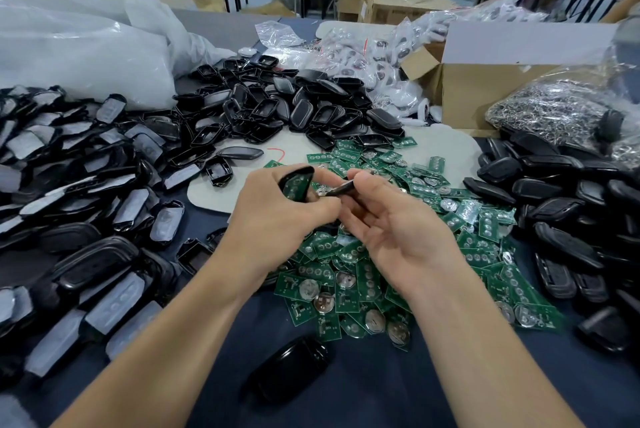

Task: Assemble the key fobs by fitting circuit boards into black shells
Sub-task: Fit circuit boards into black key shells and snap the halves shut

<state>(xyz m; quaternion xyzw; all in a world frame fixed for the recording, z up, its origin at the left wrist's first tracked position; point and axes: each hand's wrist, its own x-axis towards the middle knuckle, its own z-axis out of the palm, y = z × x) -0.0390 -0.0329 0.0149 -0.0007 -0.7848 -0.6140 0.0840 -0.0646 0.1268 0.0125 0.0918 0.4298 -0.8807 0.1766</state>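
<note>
Nearest us, at six o'clock, lies a lone black shell [287,370], while over the central heap of green circuit boards [346,275] our left hand [277,216] grips a board-filled shell [296,183] and our right hand [391,219], at three o'clock of it, pinches a black cover [341,189].

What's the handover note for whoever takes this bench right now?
Left hand grips a shell with a board seated inside. Right hand pinches a black piece, seen edge-on, beside it and not joined. Loose boards lie heaped under the hands, empty shells behind them. Done: one board fitted. Left: probably close this fob, then work through the heaps.
</note>
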